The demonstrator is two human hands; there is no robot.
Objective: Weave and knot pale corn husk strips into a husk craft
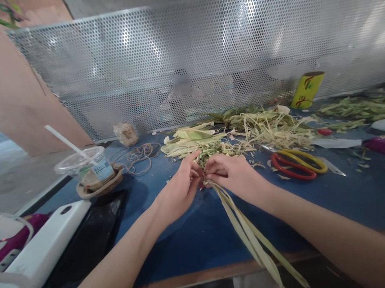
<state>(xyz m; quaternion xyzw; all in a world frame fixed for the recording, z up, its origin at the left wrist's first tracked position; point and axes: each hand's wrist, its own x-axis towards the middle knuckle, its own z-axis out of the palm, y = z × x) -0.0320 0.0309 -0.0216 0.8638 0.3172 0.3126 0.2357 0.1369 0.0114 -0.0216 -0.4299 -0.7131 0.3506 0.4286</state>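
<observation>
My left hand (185, 179) and my right hand (228, 174) meet at the middle of the blue table, fingers pinched together. Between them they grip one end of some long, pale green leaf strips (246, 227), which look like corn husk. From my fingers the strips trail toward me and hang over the front edge. Just beyond my fingertips lies a small heap of green plant bits (209, 149). Wider husk leaves (195, 137) lie behind it. My fingers partly cover the gripped end, so its exact form is hidden.
Scissors with red and yellow handles (298, 163) and a knife blade (334, 166) lie to the right. A yellow tube (307, 90) stands near the perforated metal screen (190, 53). At left are a plastic cup (86, 165), twine (139, 156), a black tablet-like slab (90, 237) and a white slab (51, 244).
</observation>
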